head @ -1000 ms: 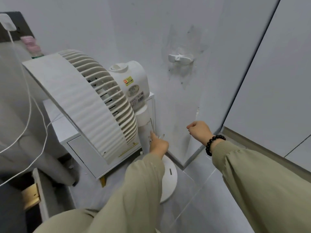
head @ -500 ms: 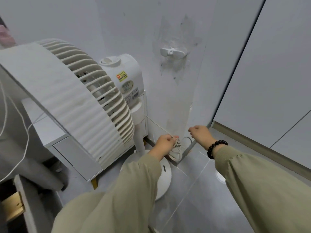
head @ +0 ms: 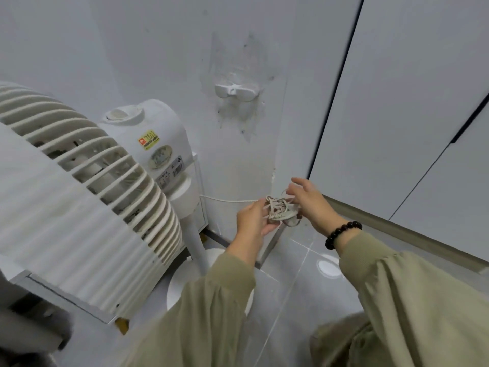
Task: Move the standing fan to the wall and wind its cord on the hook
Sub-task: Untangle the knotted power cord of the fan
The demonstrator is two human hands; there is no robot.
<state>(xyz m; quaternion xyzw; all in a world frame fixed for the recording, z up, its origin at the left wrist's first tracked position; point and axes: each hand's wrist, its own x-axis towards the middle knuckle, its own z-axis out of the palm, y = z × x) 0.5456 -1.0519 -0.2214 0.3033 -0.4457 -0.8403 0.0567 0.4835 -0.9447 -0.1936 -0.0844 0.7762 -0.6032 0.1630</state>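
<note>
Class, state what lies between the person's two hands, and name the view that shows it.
A tangled bundle of white cord lies between the left hand and the right hand. The head view shows it.

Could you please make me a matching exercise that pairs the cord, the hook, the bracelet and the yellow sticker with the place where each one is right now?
Things:
1. cord
2. hook
3. bracelet
4. sticker

Places:
A. round the wrist of the right hand
B. on the wall, with nothing wound on it
C. on the back of the fan
D. bunched up, gripped by the left hand

Pairs: 1-D, 2-B, 3-A, 4-C
</note>
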